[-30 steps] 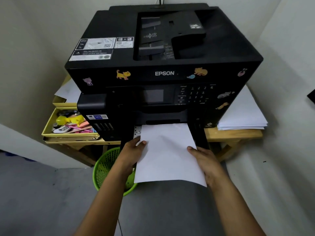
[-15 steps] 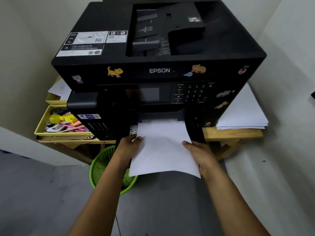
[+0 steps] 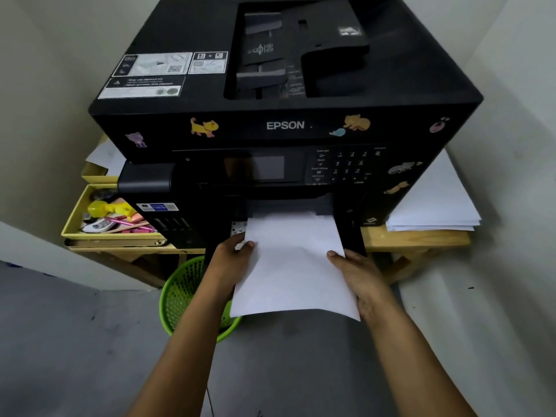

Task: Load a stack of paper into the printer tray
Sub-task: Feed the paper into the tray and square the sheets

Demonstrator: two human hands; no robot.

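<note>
A large black Epson printer (image 3: 282,124) with cat stickers stands on a wooden table. A white stack of paper (image 3: 293,266) lies flat in front of it, its far edge inside the low front opening where the tray (image 3: 350,233) sits. My left hand (image 3: 233,261) grips the stack's left edge, thumb on top. My right hand (image 3: 359,273) grips the right edge, thumb on top. The near part of the stack sticks out over the floor. Most of the tray is hidden under the paper.
A second pile of white paper (image 3: 436,203) lies on the wooden table (image 3: 415,239) right of the printer. A yellow box (image 3: 90,233) with pens and small items sits at the left. A green mesh bin (image 3: 183,296) stands on the grey floor under my left arm.
The stack has slid a little further into the printer's front opening, with both hands following it forward. My head has moved closer to the printer.
</note>
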